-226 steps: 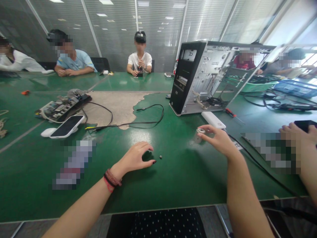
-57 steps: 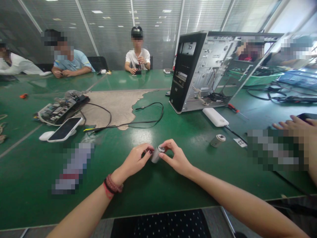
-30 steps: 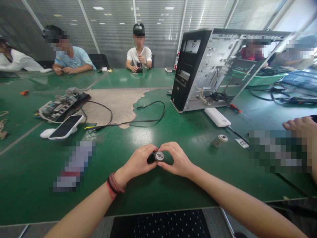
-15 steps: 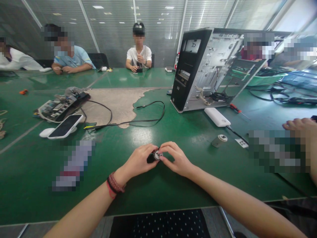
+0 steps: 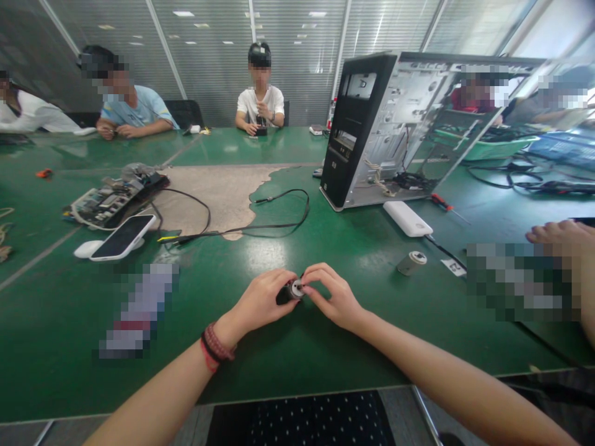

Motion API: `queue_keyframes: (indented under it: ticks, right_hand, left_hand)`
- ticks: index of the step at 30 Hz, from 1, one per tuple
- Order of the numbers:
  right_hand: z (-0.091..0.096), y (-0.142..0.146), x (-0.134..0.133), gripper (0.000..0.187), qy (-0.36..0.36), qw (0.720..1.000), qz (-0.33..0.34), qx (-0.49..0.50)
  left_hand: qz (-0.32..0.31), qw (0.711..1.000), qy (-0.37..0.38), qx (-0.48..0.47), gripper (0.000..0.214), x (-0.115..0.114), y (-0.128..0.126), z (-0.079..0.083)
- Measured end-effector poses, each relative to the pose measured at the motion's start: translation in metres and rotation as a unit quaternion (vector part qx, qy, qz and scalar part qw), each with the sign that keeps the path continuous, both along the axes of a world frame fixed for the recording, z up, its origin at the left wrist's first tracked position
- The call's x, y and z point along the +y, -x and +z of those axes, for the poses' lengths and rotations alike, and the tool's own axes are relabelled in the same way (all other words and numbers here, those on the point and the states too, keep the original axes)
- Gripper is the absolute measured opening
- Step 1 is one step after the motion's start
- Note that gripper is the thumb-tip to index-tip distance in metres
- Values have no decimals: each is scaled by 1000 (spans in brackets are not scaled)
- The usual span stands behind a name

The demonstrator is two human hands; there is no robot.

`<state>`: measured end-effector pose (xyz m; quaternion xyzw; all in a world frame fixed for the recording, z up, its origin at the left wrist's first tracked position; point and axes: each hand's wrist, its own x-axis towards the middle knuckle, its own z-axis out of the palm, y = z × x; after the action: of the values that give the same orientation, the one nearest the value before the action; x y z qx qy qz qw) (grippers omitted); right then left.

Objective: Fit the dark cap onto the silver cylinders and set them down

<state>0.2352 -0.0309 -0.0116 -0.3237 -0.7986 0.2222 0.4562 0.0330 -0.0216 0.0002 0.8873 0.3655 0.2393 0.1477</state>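
At a glossy green tabletop (image 5: 260,365), a person's left hand (image 5: 263,300) grips a small, silver-grey metal cylinder (image 5: 294,290) while the right hand (image 5: 335,297) sets thumb and forefinger narrowly together at its round end, any pinched piece too small to tell. Sideways pressure from those fingertips could twist the cylinder loose and drop it. The round end tips up toward the person, slightly rightward, the foreshortened long axis running back toward the left palm.

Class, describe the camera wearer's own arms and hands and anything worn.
The left hand and right hand are ungloved, no sleeves showing. On the left wrist: a reddish beaded bracelet, black band and red cord. The right wrist is bare.
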Motion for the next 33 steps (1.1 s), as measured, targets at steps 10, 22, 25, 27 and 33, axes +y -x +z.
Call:
queue_keyframes:
  ticks: [10, 22, 25, 27, 33]
  right_hand:
    - [-12, -11, 21, 9, 63, 992, -12, -108]
    - [-11, -13, 21, 25, 67, 985, 21, -160]
    - [-5, -12, 17, 34, 49, 988, 34, -144]
    - [-3, -9, 14, 39, 33, 989, 40, -136]
    - [-5, 5, 10, 39, 1, 993, 27, -111]
  left_hand:
    - [32, 999, 12, 14, 28, 1, 3, 0]
    - [12, 998, 14, 57, 32, 4, 7, 3]
    - [7, 998, 6, 69, 34, 5, 8, 5]
    - [8, 997, -2, 80, 36, 5, 9, 7]
    - [8, 995, -27, 99, 40, 7, 11, 9]
